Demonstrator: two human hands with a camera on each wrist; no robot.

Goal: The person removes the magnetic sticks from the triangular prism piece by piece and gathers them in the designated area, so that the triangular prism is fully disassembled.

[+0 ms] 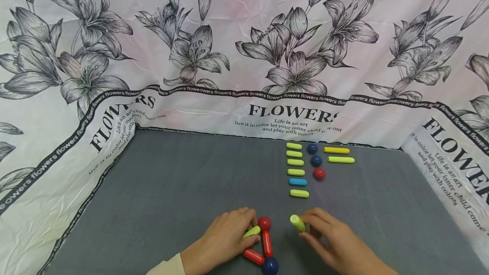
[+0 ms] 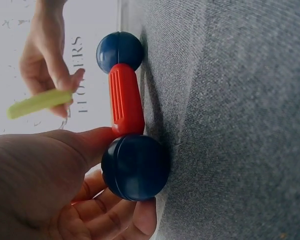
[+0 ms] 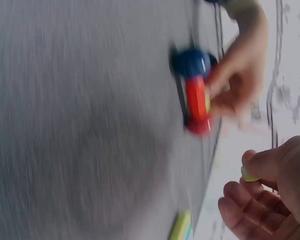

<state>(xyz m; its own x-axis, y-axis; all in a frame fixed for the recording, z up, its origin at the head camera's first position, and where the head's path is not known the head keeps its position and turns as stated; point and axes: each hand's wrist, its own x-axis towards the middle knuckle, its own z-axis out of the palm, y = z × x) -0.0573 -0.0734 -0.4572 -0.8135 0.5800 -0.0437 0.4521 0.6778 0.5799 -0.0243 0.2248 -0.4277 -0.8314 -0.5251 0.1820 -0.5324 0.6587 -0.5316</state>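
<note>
Head view: the left hand (image 1: 225,241) curls its fingers onto a small built figure, touching a yellow-green rod (image 1: 252,231) that leans toward a red ball (image 1: 264,223); a red rod (image 1: 267,243) runs from that ball down to a blue ball (image 1: 270,265), and a second red rod (image 1: 254,256) lies by the palm. The right hand (image 1: 336,241), just beside it, pinches a loose green rod (image 1: 297,223). Bringing that rod's end squarely onto a ball while the left hand steadies the figure would likely seat it best. Beyond the right hand lie six short rods, five green and one blue rod (image 1: 297,182), three balls, two blue and one red, and two long yellow rods (image 1: 336,150).

Left wrist view: thumb and fingers close round a ball (image 2: 135,167) joined to the red rod (image 2: 125,100).

Right wrist view: blurred; fingertips clamp the green rod's end (image 3: 250,174).
</note>
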